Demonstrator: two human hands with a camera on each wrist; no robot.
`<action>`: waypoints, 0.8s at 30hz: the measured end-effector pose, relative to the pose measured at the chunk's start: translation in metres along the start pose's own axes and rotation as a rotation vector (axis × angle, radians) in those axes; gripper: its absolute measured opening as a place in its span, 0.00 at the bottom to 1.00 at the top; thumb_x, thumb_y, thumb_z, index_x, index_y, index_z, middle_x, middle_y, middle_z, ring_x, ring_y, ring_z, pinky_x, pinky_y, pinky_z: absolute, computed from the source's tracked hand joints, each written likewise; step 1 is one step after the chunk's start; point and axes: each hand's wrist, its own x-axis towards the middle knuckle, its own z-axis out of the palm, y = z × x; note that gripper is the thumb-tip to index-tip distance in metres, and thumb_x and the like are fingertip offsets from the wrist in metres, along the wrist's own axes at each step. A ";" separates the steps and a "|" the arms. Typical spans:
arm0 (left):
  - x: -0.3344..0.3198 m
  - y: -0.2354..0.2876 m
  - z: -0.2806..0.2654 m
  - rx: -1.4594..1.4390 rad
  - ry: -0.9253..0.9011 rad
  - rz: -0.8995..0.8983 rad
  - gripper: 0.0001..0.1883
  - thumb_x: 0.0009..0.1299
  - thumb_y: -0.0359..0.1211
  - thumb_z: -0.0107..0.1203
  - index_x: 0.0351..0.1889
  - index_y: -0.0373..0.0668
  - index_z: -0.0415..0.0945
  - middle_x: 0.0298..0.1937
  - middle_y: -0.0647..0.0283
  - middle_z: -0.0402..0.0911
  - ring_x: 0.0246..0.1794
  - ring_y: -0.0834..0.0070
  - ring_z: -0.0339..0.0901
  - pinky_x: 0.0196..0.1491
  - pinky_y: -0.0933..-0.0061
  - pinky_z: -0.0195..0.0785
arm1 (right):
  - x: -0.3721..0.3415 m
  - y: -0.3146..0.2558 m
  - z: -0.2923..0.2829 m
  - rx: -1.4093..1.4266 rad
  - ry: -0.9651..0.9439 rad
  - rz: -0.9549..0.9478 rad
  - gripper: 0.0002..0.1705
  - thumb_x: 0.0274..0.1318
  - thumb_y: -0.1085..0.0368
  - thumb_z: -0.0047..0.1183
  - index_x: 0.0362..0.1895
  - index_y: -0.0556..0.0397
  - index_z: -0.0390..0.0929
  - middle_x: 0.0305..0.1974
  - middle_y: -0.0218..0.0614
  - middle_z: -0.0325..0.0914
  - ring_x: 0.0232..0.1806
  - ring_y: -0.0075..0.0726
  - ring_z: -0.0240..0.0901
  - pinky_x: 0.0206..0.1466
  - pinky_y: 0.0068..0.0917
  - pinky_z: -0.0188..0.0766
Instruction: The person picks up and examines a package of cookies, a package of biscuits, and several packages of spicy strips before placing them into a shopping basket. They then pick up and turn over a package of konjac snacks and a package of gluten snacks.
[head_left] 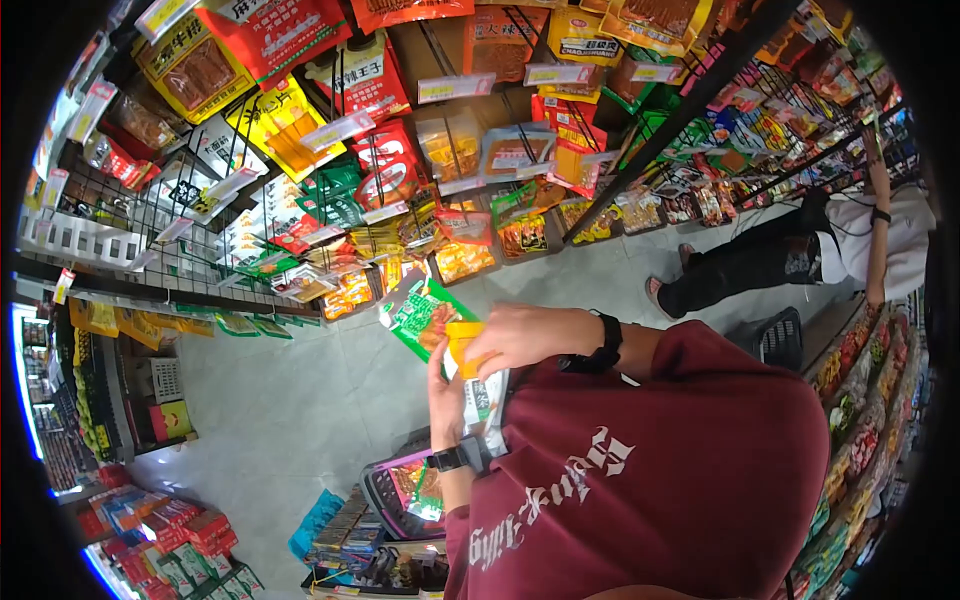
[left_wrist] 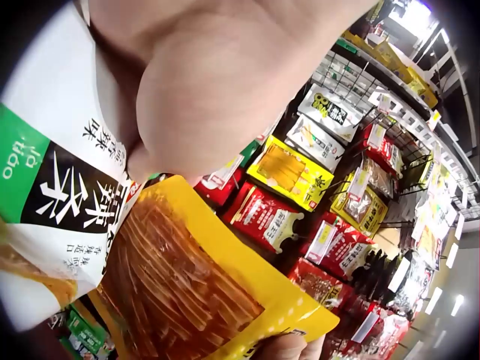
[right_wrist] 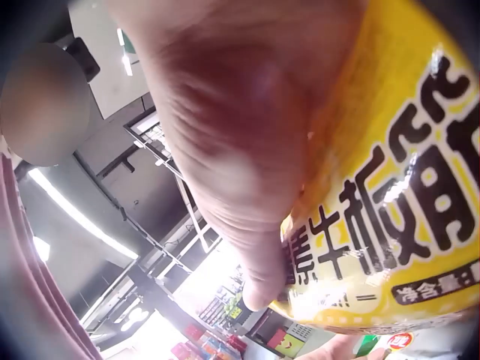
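My right hand [head_left: 540, 335] grips a yellow snack bag [head_left: 460, 345], its thumb pressed along the bag's printed face in the right wrist view. Brown strips show through that bag's [left_wrist: 187, 277] window in the left wrist view. Beside it my left hand [head_left: 446, 395] holds a white snack bag [left_wrist: 64, 157] with a green and black label, partly hidden behind the palm. A green snack bag [head_left: 422, 312] sticks out beyond both hands in the head view. The yellow bag overlaps the others, close in front of them.
Racks of hanging snack bags [head_left: 370, 80] curve ahead, with price tags on their hooks. A shopping basket [head_left: 385, 490] with bags inside stands near my left arm. Another person [head_left: 790, 250] is at the right, near a dark basket [head_left: 780, 338]. Grey tiled floor [head_left: 270, 400] lies below.
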 end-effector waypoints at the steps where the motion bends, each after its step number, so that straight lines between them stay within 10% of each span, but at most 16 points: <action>1: 0.000 -0.011 -0.002 0.067 -0.037 0.017 0.37 0.68 0.11 0.52 0.76 0.45 0.64 0.71 0.57 0.72 0.66 0.69 0.74 0.65 0.69 0.72 | -0.007 0.005 0.017 -0.044 0.057 -0.056 0.11 0.61 0.54 0.60 0.39 0.47 0.85 0.30 0.42 0.83 0.33 0.53 0.80 0.36 0.44 0.72; 4: -0.013 -0.016 0.018 0.228 -0.151 0.081 0.43 0.64 0.07 0.50 0.78 0.47 0.63 0.71 0.58 0.73 0.66 0.68 0.74 0.66 0.71 0.70 | -0.024 -0.020 0.024 -0.016 -0.016 0.090 0.11 0.61 0.55 0.61 0.39 0.48 0.83 0.30 0.41 0.82 0.33 0.53 0.80 0.36 0.45 0.73; 9: 0.001 -0.059 0.020 0.448 -0.401 0.119 0.25 0.71 0.15 0.53 0.65 0.40 0.75 0.59 0.64 0.80 0.55 0.78 0.76 0.54 0.76 0.71 | -0.069 -0.032 0.031 0.047 0.186 0.281 0.14 0.62 0.53 0.61 0.42 0.49 0.84 0.31 0.44 0.84 0.33 0.55 0.81 0.37 0.42 0.75; 12: -0.005 -0.057 0.034 0.521 -0.389 0.017 0.15 0.73 0.24 0.58 0.57 0.40 0.78 0.54 0.57 0.84 0.59 0.70 0.78 0.64 0.70 0.67 | -0.095 -0.024 0.032 0.068 0.183 0.422 0.16 0.59 0.52 0.63 0.46 0.46 0.84 0.32 0.44 0.83 0.35 0.58 0.80 0.40 0.45 0.74; 24: -0.015 -0.116 0.143 0.534 -0.329 -0.118 0.08 0.70 0.27 0.66 0.44 0.37 0.81 0.45 0.61 0.84 0.46 0.79 0.79 0.50 0.73 0.72 | -0.241 0.040 0.005 0.033 0.236 0.425 0.26 0.57 0.45 0.65 0.28 0.56 0.74 0.27 0.46 0.77 0.33 0.59 0.76 0.38 0.49 0.68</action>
